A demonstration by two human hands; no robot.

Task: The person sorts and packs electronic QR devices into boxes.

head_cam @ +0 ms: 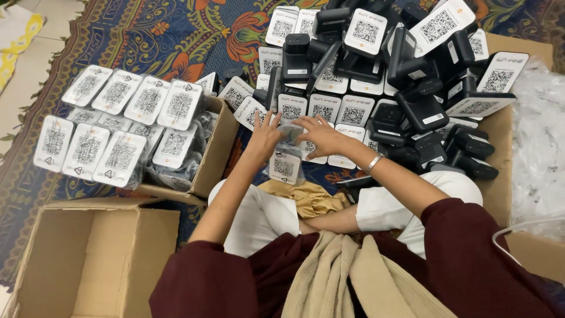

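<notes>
Head view
Surface: You sit on a patterned cloth (194,35) of blue, orange and green, spread on the floor under both your hands; pale floor tiles (23,76) show far out past your left hand.
Left hand: Your left hand (263,136) has its fingers spread, touching the top edge of a clear bag (286,160).
Right hand: Your right hand (321,134) bends over the same bag from the other side, fingers curled on its top; a silver bangle (373,162) sits on that wrist. Whether either hand fully grips the bag, you cannot tell.
Bag: The bag hangs just below both hands, between them, above your lap, with a white code-printed device (284,166) inside.
Ahead of the hands: A heap of black stands (412,88) with white code faces rises just beyond your fingertips and to the right.
Left of the hands: An open carton (215,156) holds bagged devices (118,123) in rows.
Near your left elbow: An empty cardboard box (88,259) stands open.
Right of your right arm: Crumpled clear plastic (538,141) lies on flattened cardboard (500,129).
</notes>
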